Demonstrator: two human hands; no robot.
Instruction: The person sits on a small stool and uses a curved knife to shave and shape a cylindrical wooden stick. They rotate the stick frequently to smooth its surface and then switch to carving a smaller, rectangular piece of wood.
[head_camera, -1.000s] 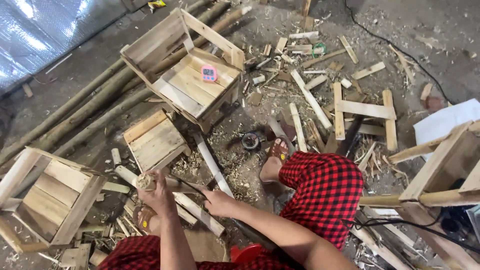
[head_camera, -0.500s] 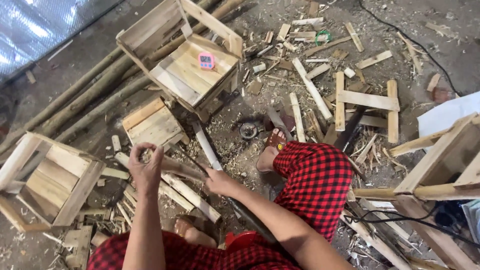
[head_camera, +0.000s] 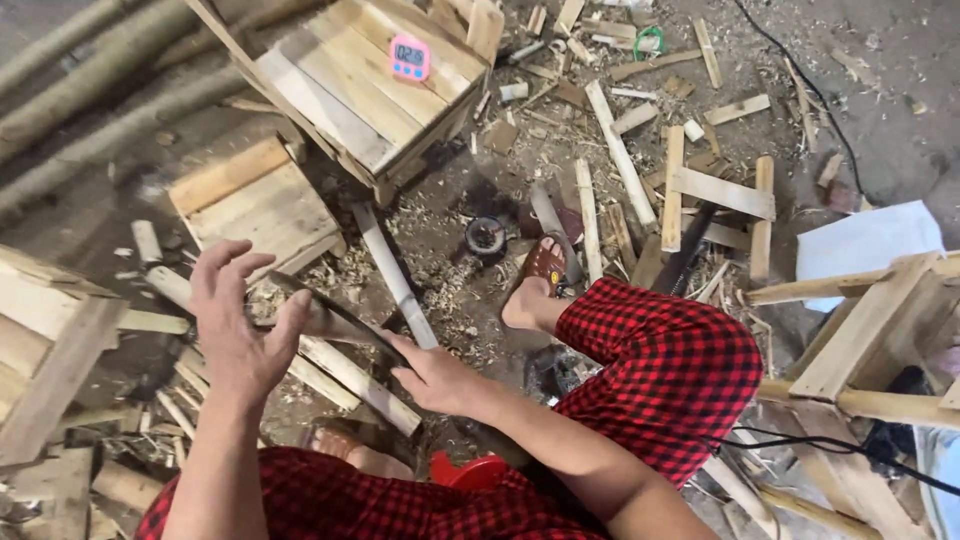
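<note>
Left hand (head_camera: 238, 335) pinches the tip of a long dark curved metal blade (head_camera: 335, 318); right hand (head_camera: 432, 375) grips its other end, above scattered pale wooden slats (head_camera: 352, 375).

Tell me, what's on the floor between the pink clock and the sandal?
In the head view, between the pink clock and the sandal lie wood shavings, a crate edge and a small round black thing.

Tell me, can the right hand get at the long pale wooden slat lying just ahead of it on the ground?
Probably yes. The right hand grips the handle end of a dark blade, and the pale slat lies just beyond its fingers with nothing over it. The hand would have to let go of the blade first.
</note>
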